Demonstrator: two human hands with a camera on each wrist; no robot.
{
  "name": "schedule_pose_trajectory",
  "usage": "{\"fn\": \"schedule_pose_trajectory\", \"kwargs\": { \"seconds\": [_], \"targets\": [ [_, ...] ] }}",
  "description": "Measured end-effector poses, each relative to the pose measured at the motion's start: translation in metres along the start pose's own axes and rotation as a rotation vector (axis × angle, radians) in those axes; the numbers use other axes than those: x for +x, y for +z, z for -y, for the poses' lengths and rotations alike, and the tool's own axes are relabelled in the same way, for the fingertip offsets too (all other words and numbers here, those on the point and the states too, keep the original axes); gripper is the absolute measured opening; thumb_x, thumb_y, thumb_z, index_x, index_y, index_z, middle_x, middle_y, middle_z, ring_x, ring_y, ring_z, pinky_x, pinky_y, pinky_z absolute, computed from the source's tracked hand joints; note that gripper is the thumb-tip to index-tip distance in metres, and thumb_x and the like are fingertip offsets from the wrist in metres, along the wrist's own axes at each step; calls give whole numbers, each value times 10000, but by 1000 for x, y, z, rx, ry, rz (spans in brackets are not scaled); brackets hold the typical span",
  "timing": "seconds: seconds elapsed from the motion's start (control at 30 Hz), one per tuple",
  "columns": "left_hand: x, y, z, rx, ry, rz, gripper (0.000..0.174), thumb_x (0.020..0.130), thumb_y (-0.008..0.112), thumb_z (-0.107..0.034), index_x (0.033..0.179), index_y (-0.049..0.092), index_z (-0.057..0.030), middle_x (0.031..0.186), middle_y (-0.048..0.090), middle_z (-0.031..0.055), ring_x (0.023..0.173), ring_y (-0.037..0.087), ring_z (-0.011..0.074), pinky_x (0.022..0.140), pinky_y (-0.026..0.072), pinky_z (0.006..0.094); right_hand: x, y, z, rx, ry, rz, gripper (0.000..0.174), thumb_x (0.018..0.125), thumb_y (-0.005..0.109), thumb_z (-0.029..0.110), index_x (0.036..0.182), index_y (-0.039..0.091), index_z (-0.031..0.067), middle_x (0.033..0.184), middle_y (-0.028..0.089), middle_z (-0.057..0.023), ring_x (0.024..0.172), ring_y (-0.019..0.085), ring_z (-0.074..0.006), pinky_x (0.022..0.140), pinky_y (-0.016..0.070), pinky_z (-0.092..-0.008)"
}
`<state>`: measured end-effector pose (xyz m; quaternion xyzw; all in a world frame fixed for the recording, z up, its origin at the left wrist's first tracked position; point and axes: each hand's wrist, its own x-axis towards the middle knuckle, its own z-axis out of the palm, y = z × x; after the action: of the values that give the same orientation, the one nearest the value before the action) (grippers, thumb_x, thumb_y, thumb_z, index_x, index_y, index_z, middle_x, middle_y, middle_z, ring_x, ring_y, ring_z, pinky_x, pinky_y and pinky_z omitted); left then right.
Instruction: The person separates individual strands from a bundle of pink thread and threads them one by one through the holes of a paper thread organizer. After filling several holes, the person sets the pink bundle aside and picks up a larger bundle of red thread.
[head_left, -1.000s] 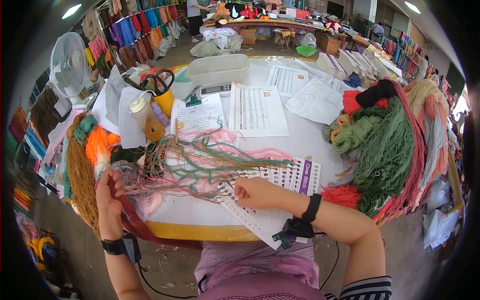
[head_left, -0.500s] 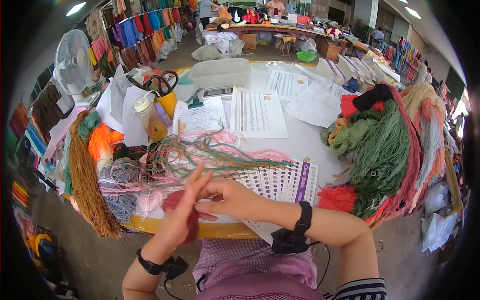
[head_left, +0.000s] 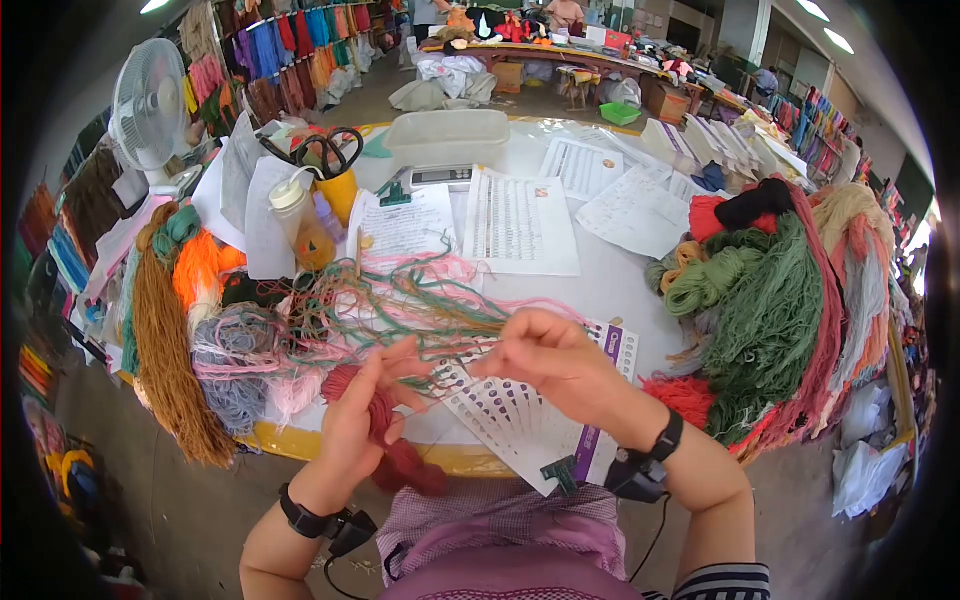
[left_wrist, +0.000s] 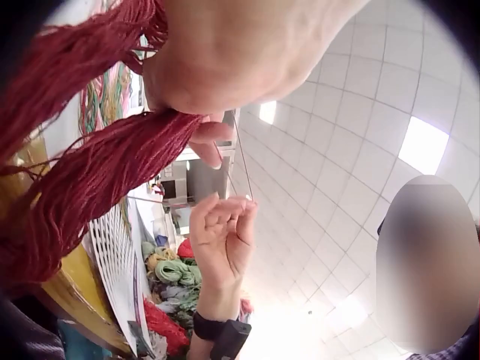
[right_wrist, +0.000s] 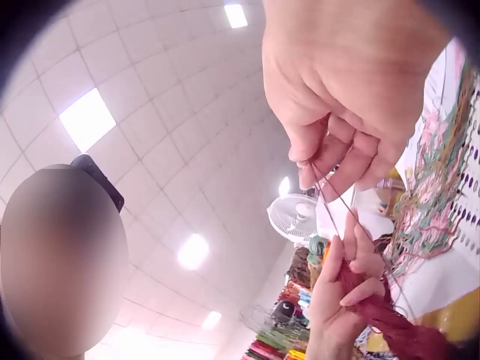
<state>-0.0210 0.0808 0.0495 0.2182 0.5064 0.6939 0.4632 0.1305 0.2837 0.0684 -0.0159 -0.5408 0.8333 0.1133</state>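
At the near edge of the desk [head_left: 625, 285], the person's left hand [head_left: 352, 420] holds a dark red hank [left_wrist: 105, 172] between thumb and fingers, a grip that seems to keep its soft, stringy bulk together. The right hand [head_left: 560, 370], apart and to the right, pinches a thin red strand [left_wrist: 244, 159] at its fingertips, probably to keep it straight between the two hands. Beneath, a stiff white card [head_left: 525, 440] punched with rows of round holes lies slantwise, presumably anchoring the tangled pink and green threads [head_left: 420, 312] spreading left. Shaggy green yarn [head_left: 775, 310] is heaped right, a coarse brown hank [head_left: 165, 360] left, perhaps leaving the middle for working. Farther off lie flat printed sheets [head_left: 520, 225] and a translucent plastic tray [head_left: 445, 140].
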Motion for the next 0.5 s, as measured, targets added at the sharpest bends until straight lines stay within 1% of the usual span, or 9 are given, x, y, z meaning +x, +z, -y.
{"fn": "schedule_pose_trajectory", "kwargs": {
  "seconds": [0.07, 0.1, 0.17, 0.2, 0.3, 0.33, 0.37, 0.43, 0.5],
  "targets": [
    [2, -7, 1, 63, 1, 17, 529, 1015, 358, -426, 1343, 471, -26, 1124, 656, 89, 960, 620, 146, 610, 446, 209, -6, -9, 7, 45, 55, -9, 179, 933, 612, 218, 956, 609, 41, 847, 657, -58, 827, 648, -149, 789, 507, -278],
    [3, -4, 1, 54, -7, 7, 529, 1015, 358, -426, 1343, 471, -26, 1124, 656, 89, 960, 620, 146, 610, 446, 209, -7, -12, 8, 49, 71, -8, 179, 933, 612, 218, 956, 609, 41, 847, 657, -58, 827, 648, -149, 789, 507, -278],
    [6, 7, 3, 330, 9, -7, 538, 1012, 366, -436, 1208, 600, 6, 1006, 696, 93, 939, 620, 132, 746, 464, 245, -8, -14, 4, -142, 140, -50, 194, 936, 606, 218, 959, 606, 25, 817, 651, -53, 766, 644, -133, 723, 520, -276],
    [8, 10, 4, 334, 29, 24, 513, 1006, 404, -408, 1093, 673, 20, 1004, 700, 101, 932, 617, 133, 848, 456, 283, -7, -13, 1, -139, 139, -72, 195, 933, 610, 200, 964, 609, 8, 787, 645, -53, 711, 638, -124, 663, 525, -266],
    [6, 33, 3, 272, -11, 57, 473, 1003, 435, -367, 1105, 664, 34, 1008, 700, 101, 943, 616, 144, 866, 457, 289, -8, -5, -2, -229, 150, -94, 180, 928, 612, 164, 976, 613, -9, 777, 649, -61, 693, 639, -129, 641, 527, -254],
    [8, 36, 6, 202, -3, 89, 377, 982, 510, -279, 1118, 655, 42, 1021, 691, 104, 965, 611, 151, 877, 457, 296, -8, -2, -5, -227, 135, -81, 159, 918, 618, 127, 975, 619, -21, 790, 658, -74, 676, 639, -129, 623, 531, -250],
    [9, 42, 10, 195, -6, 85, 377, 982, 510, -279, 1118, 655, 42, 1021, 691, 104, 965, 611, 151, 877, 457, 296, -8, 2, -6, -227, 144, -80, 159, 918, 618, 127, 975, 619, -21, 790, 658, -74, 676, 639, -129, 623, 531, -250],
    [9, 52, 17, 143, 216, 41, 330, 955, 569, -202, 1164, 626, 48, 1052, 677, 103, 963, 612, 142, 873, 465, 301, -8, 8, -7, -266, 137, -52, 133, 907, 626, 98, 949, 627, -28, 791, 666, -82, 667, 639, -124, 620, 535, -251],
    [13, 41, 27, 84, 194, 52, 300, 930, 603, -141, 1164, 616, 46, 1079, 661, 103, 983, 605, 143, 894, 465, 309, -9, 9, -8, -289, 132, -62, 122, 900, 632, 88, 934, 633, -30, 784, 666, -80, 657, 635, -118, 610, 534, -247]
  ]
}}
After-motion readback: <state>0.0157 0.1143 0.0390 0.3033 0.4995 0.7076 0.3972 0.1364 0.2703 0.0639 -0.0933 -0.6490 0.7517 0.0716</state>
